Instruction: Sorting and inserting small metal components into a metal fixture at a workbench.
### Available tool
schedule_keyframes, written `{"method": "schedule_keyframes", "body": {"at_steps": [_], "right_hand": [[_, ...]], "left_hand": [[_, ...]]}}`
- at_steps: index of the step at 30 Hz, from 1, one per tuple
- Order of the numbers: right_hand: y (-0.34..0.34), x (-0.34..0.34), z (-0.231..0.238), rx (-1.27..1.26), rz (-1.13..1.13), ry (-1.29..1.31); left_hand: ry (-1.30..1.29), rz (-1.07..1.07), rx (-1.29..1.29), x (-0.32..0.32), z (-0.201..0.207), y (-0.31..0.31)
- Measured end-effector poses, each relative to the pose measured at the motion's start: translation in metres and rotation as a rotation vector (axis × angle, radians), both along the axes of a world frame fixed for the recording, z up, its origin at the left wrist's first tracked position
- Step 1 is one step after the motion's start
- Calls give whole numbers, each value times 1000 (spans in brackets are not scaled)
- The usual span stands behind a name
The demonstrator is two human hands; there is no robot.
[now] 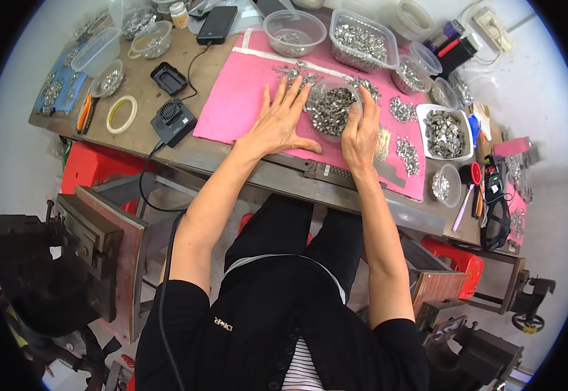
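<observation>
Fingers (370,107) around clear tub (327,135)

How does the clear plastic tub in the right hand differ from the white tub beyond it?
The clear plastic tub is round and see-through; the white tub is squarish and opaque. The right hand grips the clear plastic tub, while no hand touches the white tub. Both hold small silvery metal pieces.

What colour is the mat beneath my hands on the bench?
The mat is pink, best seen in the head view.
</observation>
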State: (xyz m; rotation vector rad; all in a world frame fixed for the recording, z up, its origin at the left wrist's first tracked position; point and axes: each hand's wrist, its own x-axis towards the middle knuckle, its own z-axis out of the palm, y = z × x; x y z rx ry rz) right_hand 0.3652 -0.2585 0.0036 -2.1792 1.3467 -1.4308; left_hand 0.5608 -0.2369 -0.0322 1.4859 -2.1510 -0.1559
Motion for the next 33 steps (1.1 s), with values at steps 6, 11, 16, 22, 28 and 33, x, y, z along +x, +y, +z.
{"method": "schedule_keyframes", "body": {"at_steps": [6,11,16,22,28,33], "right_hand": [[-4,2,6,-42,13,12],[-5,1,9,-39,-14,38],[-8,-4,15,-114,-7,68],[-5,-3,21,-76,-6,59],[-6,6,18,-137,43,41],[-7,11,19,-162,65,55]], "left_hand": [[-15,4,15,1,-1,-2],[1,15,31,0,-2,-1],[4,15,24,0,-2,-1],[-1,17,24,1,-2,-1],[4,4,3,0,2,0],[40,8,10,-1,4,1]]}}
